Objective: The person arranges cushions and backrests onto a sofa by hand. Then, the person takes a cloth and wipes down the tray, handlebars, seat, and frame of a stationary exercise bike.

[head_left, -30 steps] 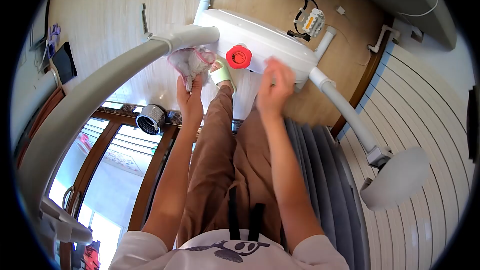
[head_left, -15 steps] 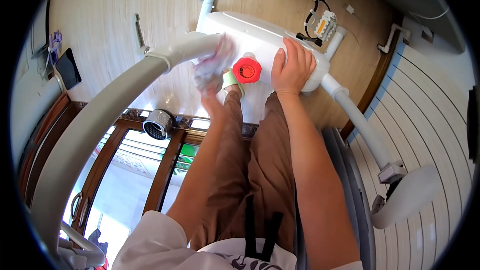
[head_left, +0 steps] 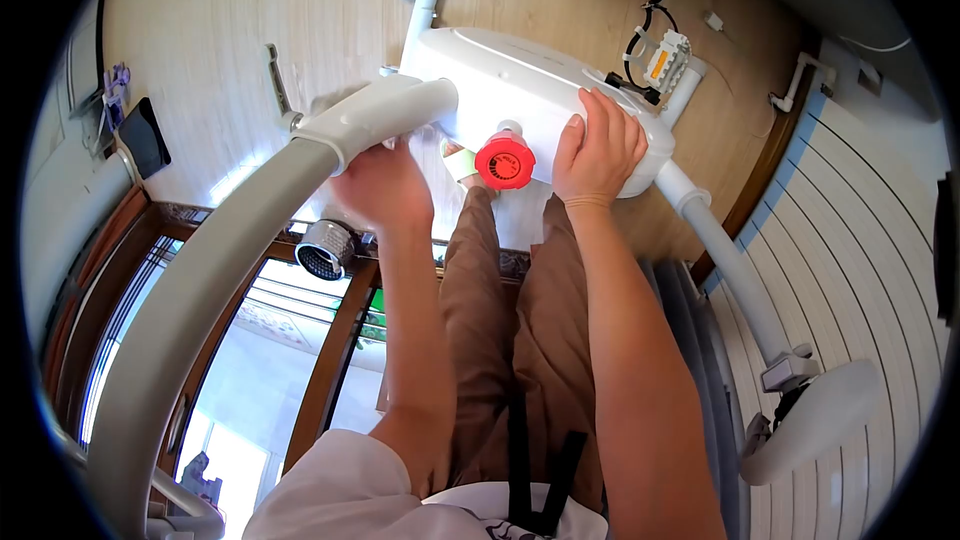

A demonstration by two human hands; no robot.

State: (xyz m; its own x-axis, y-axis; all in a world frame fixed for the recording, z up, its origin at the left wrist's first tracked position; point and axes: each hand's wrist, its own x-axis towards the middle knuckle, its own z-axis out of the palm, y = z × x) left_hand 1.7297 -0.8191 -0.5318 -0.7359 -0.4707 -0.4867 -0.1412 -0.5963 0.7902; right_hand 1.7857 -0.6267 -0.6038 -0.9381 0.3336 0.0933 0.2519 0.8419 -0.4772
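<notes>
A white exercise bike stands before me, its rounded body carrying a red knob on a short stem. My right hand lies on the body to the right of the knob, fingers stretched out and thumb apart. At the left, my left hand is against the underside of the thick grey-white tube. Its fingers curl behind the tube and are partly hidden. The white-and-pink cloth seen in that hand half a second ago is now hidden by the hand and tube.
A white pedal with a black strap sticks out beyond the body. A perforated metal cylinder is at the lower left by the glass doors. On the right stands a white ribbed panel. My green slipper shows below.
My left hand has moved left and toward me, from beside the bike's body to under the tube, taking the cloth out of sight. My right hand stays on the body. The view has shifted slightly.
</notes>
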